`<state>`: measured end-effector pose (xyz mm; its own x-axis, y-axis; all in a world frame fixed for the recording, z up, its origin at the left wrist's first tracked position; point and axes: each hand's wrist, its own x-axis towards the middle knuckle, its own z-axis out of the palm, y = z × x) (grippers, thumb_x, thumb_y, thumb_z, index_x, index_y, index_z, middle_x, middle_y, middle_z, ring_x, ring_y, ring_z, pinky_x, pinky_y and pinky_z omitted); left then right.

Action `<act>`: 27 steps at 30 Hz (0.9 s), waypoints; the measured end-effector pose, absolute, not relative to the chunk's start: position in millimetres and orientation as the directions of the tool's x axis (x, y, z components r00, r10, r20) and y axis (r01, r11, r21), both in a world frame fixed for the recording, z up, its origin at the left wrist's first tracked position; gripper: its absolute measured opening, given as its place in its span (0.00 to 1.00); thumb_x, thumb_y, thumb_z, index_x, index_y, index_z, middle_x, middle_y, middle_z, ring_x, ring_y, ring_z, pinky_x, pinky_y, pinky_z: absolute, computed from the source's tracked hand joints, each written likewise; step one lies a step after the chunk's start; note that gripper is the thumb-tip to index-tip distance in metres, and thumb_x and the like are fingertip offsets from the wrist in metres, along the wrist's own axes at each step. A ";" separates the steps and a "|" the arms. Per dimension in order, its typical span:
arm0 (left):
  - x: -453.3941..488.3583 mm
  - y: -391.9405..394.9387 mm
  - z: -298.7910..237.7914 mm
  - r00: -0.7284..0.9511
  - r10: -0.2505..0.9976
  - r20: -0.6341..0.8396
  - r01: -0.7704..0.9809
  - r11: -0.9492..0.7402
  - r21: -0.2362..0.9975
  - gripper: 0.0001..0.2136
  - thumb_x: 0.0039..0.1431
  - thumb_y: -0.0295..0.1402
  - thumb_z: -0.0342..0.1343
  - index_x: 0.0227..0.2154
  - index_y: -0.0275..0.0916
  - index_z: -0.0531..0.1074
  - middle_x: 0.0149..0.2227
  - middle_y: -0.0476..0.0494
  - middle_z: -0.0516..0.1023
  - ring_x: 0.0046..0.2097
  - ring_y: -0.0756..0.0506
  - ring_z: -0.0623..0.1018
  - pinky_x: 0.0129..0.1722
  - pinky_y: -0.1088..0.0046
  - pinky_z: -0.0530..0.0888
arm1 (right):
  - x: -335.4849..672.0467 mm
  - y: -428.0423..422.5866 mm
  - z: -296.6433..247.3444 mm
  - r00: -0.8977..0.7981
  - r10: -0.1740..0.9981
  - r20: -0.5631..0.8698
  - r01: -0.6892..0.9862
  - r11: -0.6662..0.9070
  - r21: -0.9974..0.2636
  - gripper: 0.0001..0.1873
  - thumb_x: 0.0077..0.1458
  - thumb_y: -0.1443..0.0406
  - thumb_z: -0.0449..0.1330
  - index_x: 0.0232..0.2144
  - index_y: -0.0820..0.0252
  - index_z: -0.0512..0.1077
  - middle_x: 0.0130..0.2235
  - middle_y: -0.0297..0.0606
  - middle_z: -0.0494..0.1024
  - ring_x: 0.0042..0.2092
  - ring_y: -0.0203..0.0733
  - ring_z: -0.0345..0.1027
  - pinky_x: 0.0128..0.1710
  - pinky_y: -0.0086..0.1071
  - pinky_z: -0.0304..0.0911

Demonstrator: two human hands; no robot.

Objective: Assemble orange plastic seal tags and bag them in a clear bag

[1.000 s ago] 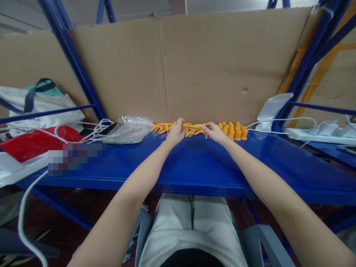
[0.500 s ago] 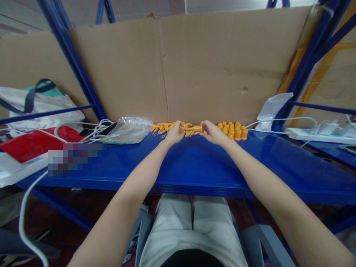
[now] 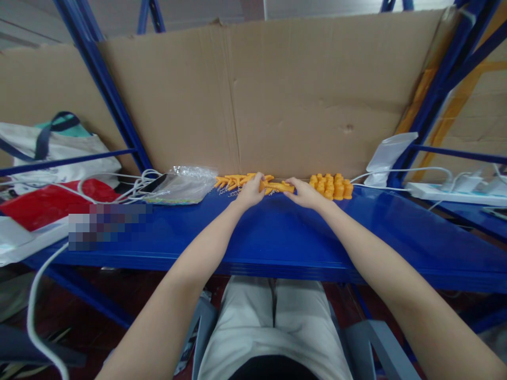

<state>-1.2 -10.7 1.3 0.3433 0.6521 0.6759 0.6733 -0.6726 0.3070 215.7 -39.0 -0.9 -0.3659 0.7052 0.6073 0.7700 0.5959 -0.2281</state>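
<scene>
My left hand [image 3: 251, 192] is closed at the back of the blue table, its fingertips around a small orange plastic piece [image 3: 262, 186]. Facing it, my right hand [image 3: 304, 194] has thumb and fingers around the end of a long orange plastic part [image 3: 283, 187]. Whether the two pieces touch is too small to tell. Behind and left of my left hand lies a pile of orange branched parts [image 3: 232, 181], with tiny metallic bits [image 3: 227, 193] scattered beside it. Several stubby orange plastic pieces [image 3: 332, 186] stand grouped just right of my right hand.
A clear plastic bag [image 3: 184, 186] lies left of the pile, beside white cables [image 3: 148, 177] and a red bag [image 3: 63, 200]. Cardboard [image 3: 293, 95] walls off the back of the blue table [image 3: 285, 237]. At right are a white pouch [image 3: 388, 158] and a power strip [image 3: 447, 193].
The orange cylinder-like piece between my hands has turned or shifted lower and now looks flatter. My left hand has moved slightly right; my right hand is nearly in place.
</scene>
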 end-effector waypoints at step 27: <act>-13.9 -3.7 1.9 0.299 0.762 0.575 0.792 -0.534 0.296 0.14 0.51 0.21 0.53 0.41 0.38 0.64 0.41 0.38 0.76 0.45 0.40 0.76 0.47 0.64 0.72 | 215.7 -55.8 15.2 -0.285 0.851 0.441 0.934 0.350 -0.073 0.17 0.58 0.65 0.56 0.49 0.60 0.72 0.49 0.46 0.78 0.50 0.49 0.72 0.50 0.39 0.63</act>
<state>-13.9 -3.7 1.9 0.2989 0.7618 0.5748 0.7918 -0.5341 0.2962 215.7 -55.8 15.2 -0.2848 0.8512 0.4407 0.9339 0.3501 -0.0727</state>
